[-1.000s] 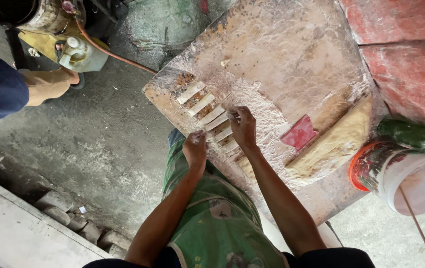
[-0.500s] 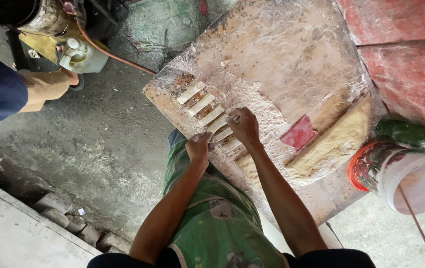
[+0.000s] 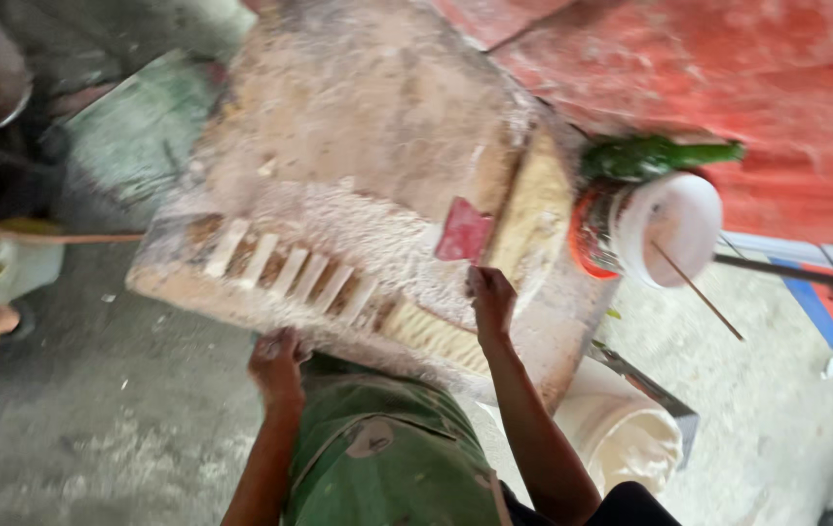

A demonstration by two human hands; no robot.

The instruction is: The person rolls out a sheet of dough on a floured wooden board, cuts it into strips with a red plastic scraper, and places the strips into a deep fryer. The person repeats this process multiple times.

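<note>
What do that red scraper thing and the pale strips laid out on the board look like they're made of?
The red scraper looks like thin, flat plastic: a solid, even red with a smooth face, though motion blur leaves this open. The pale strips look like soft dough: cream-coloured, matt, cut in a row on the floury wooden board. The right hand is just below the scraper; the left hand is at the board's near edge.

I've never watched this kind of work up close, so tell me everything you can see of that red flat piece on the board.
The red scraper is a small, flat, roughly four-sided piece, apparently plastic, dusted with flour. It lies flat on the floured wooden board, beside the long slab of yellowish dough. The right hand sits just below it, fingertips close to its lower edge; the motion blur hides whether they touch. Nothing lies on top of it.
</note>
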